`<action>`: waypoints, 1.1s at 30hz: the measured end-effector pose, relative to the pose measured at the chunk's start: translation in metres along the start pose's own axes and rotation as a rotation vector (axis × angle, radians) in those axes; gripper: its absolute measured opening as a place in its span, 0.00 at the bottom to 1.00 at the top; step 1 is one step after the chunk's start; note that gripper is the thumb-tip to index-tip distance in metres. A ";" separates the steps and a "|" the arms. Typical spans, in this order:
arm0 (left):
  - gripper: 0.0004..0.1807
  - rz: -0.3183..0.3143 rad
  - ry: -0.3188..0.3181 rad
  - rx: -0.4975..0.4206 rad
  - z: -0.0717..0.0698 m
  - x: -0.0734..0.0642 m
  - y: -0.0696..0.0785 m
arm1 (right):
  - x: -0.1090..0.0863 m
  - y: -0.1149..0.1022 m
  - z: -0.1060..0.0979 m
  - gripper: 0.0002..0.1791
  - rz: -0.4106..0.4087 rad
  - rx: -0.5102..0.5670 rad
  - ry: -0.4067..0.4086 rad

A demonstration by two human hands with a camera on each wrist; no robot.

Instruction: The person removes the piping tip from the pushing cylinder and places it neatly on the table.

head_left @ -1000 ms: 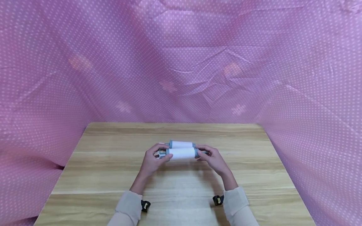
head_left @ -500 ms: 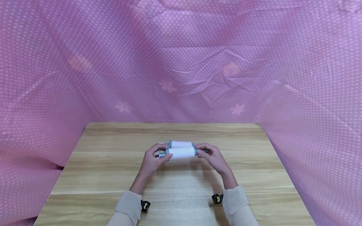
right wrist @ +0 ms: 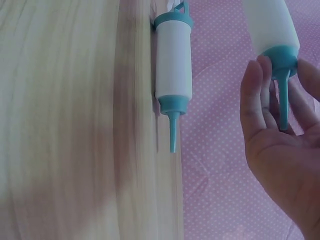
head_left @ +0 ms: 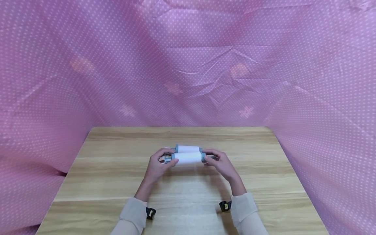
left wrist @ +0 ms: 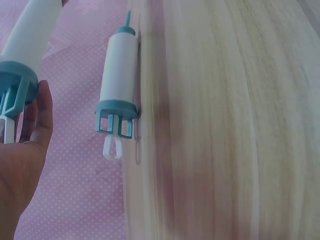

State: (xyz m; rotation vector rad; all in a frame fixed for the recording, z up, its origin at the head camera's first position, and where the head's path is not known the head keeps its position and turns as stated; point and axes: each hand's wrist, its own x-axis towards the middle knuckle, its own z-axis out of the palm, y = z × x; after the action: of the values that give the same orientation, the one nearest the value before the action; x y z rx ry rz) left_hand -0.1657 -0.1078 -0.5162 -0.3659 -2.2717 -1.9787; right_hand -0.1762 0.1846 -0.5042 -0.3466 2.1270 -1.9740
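Note:
Both hands hold a white syringe [head_left: 188, 158] with teal ends level above the table, a thin teal nozzle at its right and an open-framed teal end at its left. My left hand [head_left: 156, 165] grips the framed end, where a white plunger handle [left wrist: 8, 129] shows between the fingers. My right hand [head_left: 221, 164] pinches the teal nozzle collar [right wrist: 282, 56], and the nozzle points down into the palm in the right wrist view. Behind it, a second syringe [head_left: 188, 149] of the same make lies on the table, untouched, its white pull handle [left wrist: 113, 148] sticking out.
A pale wooden table [head_left: 111, 182] spreads beneath the hands. Pink dotted cloth [head_left: 188, 65] hangs behind the table and along both sides. Dark wrist cameras [head_left: 151, 213] sit at the cuffs.

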 end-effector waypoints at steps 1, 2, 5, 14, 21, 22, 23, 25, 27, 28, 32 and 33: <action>0.21 0.002 0.000 -0.001 0.000 0.000 0.000 | -0.001 -0.001 0.000 0.22 -0.010 -0.009 0.000; 0.21 0.003 0.000 -0.001 0.000 0.000 0.000 | -0.001 -0.001 -0.001 0.21 -0.020 -0.018 0.003; 0.20 0.003 0.003 -0.001 0.000 0.000 0.000 | -0.001 -0.002 -0.002 0.18 -0.053 -0.024 0.013; 0.20 -0.009 0.007 -0.031 0.001 0.002 0.004 | 0.004 -0.003 0.001 0.17 -0.101 -0.023 0.065; 0.19 -0.045 0.017 -0.016 0.001 0.001 0.013 | 0.004 -0.002 0.002 0.22 0.024 -0.006 0.040; 0.19 -0.051 0.017 -0.012 0.000 0.001 0.014 | 0.004 -0.002 0.001 0.21 0.029 -0.005 0.028; 0.19 -0.055 0.015 -0.009 0.000 0.000 0.015 | 0.004 -0.002 0.001 0.21 0.027 -0.004 0.018; 0.20 -0.063 0.013 -0.001 0.000 0.001 0.015 | 0.004 -0.002 0.000 0.21 0.009 -0.005 0.002; 0.20 -0.066 0.013 0.000 -0.001 0.001 0.012 | 0.004 -0.002 0.000 0.22 -0.012 -0.004 -0.006; 0.20 -0.068 0.012 -0.002 -0.001 0.002 0.010 | 0.004 -0.002 0.000 0.22 -0.020 -0.001 -0.005; 0.20 -0.058 0.009 -0.014 -0.001 0.003 0.004 | 0.005 -0.002 0.000 0.19 -0.044 0.005 0.013; 0.21 -0.051 0.007 -0.016 -0.001 0.003 0.003 | 0.005 -0.002 0.000 0.18 -0.048 0.004 0.024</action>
State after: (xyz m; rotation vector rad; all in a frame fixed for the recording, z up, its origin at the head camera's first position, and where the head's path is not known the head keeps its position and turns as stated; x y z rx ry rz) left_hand -0.1675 -0.1084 -0.5122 -0.3049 -2.2841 -2.0197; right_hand -0.1805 0.1824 -0.5020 -0.3782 2.1480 -2.0184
